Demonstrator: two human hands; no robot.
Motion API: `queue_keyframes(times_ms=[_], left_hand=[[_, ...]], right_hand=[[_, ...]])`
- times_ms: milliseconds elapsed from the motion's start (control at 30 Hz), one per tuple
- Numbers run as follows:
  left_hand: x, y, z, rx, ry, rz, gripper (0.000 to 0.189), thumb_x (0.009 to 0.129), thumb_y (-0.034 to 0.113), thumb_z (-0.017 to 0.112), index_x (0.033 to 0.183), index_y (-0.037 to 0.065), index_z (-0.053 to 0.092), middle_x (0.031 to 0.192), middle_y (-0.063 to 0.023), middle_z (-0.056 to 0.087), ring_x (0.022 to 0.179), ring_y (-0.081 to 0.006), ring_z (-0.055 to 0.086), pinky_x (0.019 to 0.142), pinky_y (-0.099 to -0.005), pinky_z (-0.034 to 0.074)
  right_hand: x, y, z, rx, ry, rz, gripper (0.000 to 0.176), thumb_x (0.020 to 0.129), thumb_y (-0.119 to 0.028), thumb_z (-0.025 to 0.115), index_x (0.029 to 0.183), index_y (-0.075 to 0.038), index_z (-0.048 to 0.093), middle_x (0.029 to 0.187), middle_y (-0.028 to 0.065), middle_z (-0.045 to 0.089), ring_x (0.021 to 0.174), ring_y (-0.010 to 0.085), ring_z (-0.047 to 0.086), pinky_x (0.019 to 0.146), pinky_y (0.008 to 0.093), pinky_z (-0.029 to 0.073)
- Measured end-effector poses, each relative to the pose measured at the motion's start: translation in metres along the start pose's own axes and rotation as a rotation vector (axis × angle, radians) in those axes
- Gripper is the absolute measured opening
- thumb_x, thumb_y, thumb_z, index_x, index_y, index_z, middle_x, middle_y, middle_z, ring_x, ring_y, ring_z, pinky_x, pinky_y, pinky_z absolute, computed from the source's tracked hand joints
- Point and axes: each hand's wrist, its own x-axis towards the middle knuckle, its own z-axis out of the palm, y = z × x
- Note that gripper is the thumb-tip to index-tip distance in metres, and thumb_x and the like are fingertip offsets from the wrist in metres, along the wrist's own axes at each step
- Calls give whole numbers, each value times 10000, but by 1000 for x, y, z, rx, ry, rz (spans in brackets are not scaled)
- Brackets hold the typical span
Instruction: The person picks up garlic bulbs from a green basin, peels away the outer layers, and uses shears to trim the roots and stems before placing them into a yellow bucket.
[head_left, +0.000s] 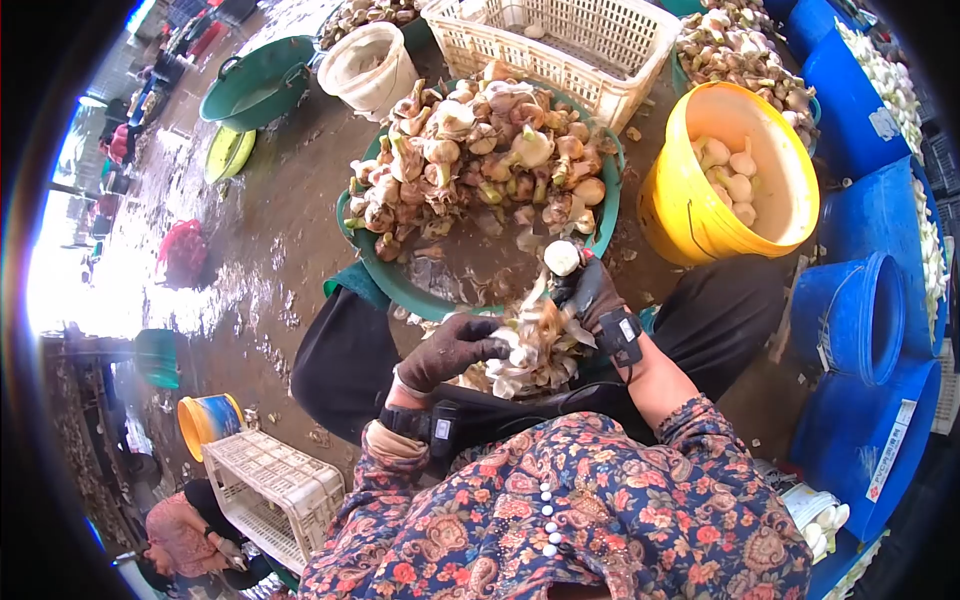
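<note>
My right hand (pixel 590 292), in a dark glove, is closed around a garlic bulb (pixel 562 258) whose pale, bare face points up. Left of it, my left hand (pixel 450 352) in a brownish glove has its fingers loosely bent and slightly apart, with nothing visible in them. Between and below the hands, loose garlic skins (pixel 540 345) lie heaped over my lap, some smeared by motion. In front stands a wide green basin (pixel 385 280), its far part piled with unpeeled garlic bulbs (pixel 480 150). Its near part holds scraps of skin and stem.
A yellow bucket (pixel 680 200) with peeled bulbs stands right of the basin. Behind are a cream plastic crate (pixel 610 95) and a white bucket (pixel 370 75). Blue bucket (pixel 850 315) and blue bins (pixel 860 220) line the right. Another person (pixel 190 535) sits lower left beside a crate (pixel 270 490).
</note>
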Motion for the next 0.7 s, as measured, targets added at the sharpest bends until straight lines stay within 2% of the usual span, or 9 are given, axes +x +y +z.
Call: queue_keyframes(times_ms=[100,167,200,267,333,400,433,533,700], left_hand=[[15,-12,-18,403,-248,-149,410,773,253,704,1063,-11,587,939,-66,632,863,-133,573,764,-286,463],[27,-46,-33,741,-250,11,515,730,370,721,1057,-7,593,866,-100,641,761,-161,614,683,-288,482],[32,-45,-38,1011,-149,-39,575,691,451,725,1045,16,604,819,-105,649,737,-163,625,644,-271,478],[66,-54,-66,798,94,-567,536,690,456,713,1044,63,628,938,-148,644,873,-193,613,729,-321,474],[100,-101,-106,225,546,-457,506,711,416,695,1124,139,603,933,-102,655,830,-170,624,703,-295,481],[135,-178,-168,1018,411,-108,505,753,351,654,1217,200,525,1057,-65,627,894,-142,611,710,-282,484],[141,-174,-177,1219,237,-232,572,768,309,624,1297,237,418,1229,-57,534,1037,-140,558,769,-288,482],[174,-193,-197,1115,305,-386,588,758,323,611,1304,224,414,1229,-47,535,1088,-159,536,794,-317,478],[159,-129,-141,1779,292,-407,248,840,258,523,1066,236,623,979,-2,641,912,-195,601,730,-339,482]], right_hand=[[-9,-1,17,145,222,80,295,874,-400,475,893,-137,607,676,27,604,465,153,496,400,277,399],[-11,7,11,-581,47,-360,307,867,-407,492,909,-130,616,681,21,603,489,150,511,424,275,408],[4,4,-4,-404,-3,-48,316,865,-401,503,927,-113,619,713,22,616,513,148,527,450,279,422],[11,13,-11,-409,62,29,308,864,-385,520,918,-97,617,745,24,631,546,143,537,494,284,438],[13,12,-13,-410,142,78,293,857,-356,545,952,-87,613,771,37,638,593,142,552,540,282,453],[2,-15,20,-493,-88,129,280,864,-300,552,991,-56,600,817,54,641,672,156,585,620,285,486],[-12,-30,69,-68,-54,76,292,881,-241,537,1065,-18,572,878,85,642,741,176,610,680,303,509],[-4,-98,93,180,-535,-133,467,902,-389,486,1167,-6,519,984,122,635,858,213,621,733,352,518],[-4,-66,85,-550,-53,-275,520,877,-523,456,1084,-58,561,784,10,590,641,121,537,574,248,438]])
